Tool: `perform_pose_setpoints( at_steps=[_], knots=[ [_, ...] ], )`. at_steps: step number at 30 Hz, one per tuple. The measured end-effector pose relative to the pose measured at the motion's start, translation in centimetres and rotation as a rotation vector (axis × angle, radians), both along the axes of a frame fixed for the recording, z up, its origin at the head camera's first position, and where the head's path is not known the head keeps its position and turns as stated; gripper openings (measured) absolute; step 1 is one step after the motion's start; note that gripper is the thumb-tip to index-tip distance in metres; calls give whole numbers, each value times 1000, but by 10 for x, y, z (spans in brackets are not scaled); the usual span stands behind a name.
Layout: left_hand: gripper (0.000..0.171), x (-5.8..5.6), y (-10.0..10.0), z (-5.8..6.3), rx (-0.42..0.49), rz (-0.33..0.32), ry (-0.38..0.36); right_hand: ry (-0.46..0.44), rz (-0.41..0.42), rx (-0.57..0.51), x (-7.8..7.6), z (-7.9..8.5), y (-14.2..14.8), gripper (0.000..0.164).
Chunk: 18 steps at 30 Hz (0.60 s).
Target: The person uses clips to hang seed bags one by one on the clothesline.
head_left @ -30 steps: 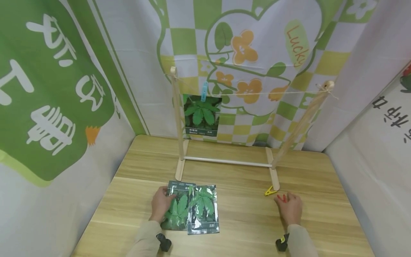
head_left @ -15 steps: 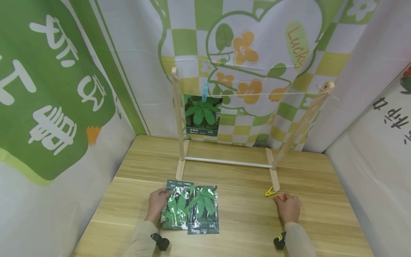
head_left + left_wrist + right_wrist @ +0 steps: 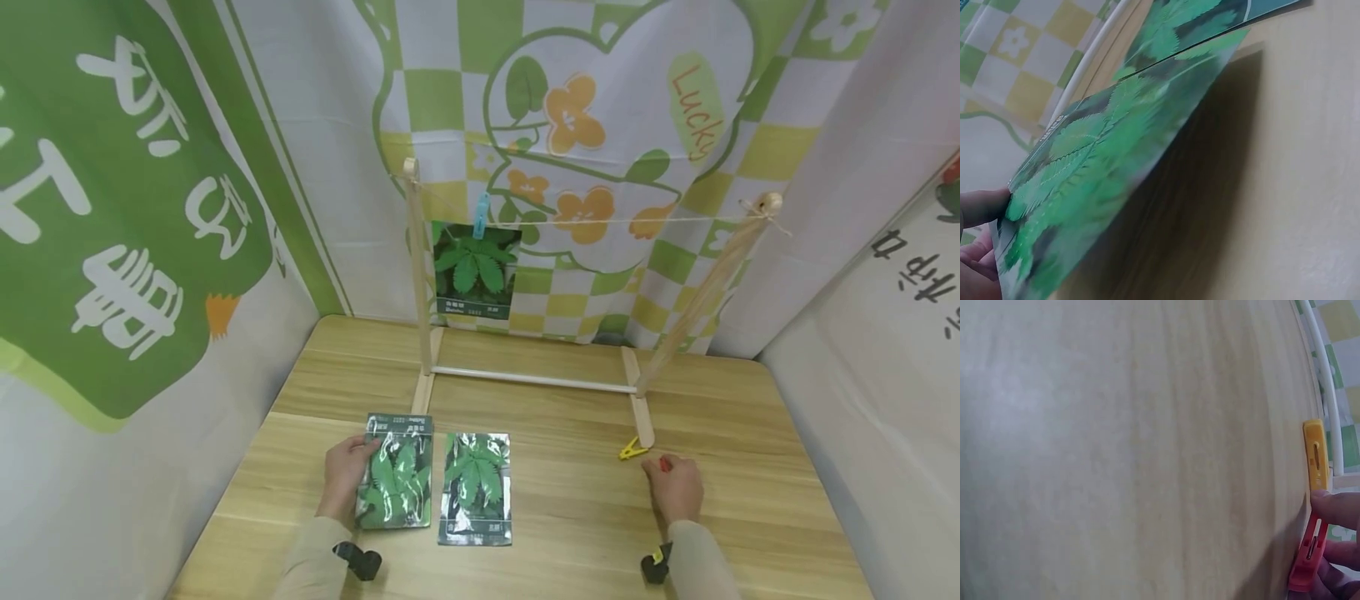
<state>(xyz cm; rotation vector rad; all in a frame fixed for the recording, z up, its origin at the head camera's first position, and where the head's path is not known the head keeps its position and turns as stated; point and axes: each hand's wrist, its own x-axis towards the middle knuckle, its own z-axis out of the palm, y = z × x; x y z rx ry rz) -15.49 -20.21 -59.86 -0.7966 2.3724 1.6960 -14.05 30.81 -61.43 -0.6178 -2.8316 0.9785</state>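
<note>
My left hand (image 3: 343,477) pinches the left edge of a glossy green packet (image 3: 397,479) with a leaf picture, its print upside down in the head view. In the left wrist view, that packet (image 3: 1097,150) is tilted and raised off the table, a shadow beneath it. A second, similar packet (image 3: 476,492) lies flat to its right. My right hand (image 3: 677,490) holds a red clothespin (image 3: 1309,556) between thumb and fingers. Just beyond it, a yellow clothespin (image 3: 632,448) lies on the table by the stand's right foot.
A wooden stand with a left post (image 3: 417,275), a right post (image 3: 697,304) and a white crossbar (image 3: 532,380) stands behind. From its string (image 3: 615,221), a blue clothespin (image 3: 482,217) hangs another leaf packet (image 3: 476,271). Printed cloth (image 3: 585,100) hangs at the back.
My left hand has moved left with its packet, which overlapped the second packet before and now stands apart from it. The red clothespin has turned slightly in my right hand.
</note>
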Motion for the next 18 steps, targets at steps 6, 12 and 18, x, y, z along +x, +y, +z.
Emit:
perform_pose_setpoints(
  at_steps=[6,12,18],
  knots=[
    [50,-2,-2,5,56,36,6,-44,-42,-131,2,4,3,50],
    [46,-6,0,12,70,40,-18,-61,-71,-294,3,14,2,52],
    [44,-13,7,18,63,46,4,-76,-102,-435,2,26,1,56]
  ],
)
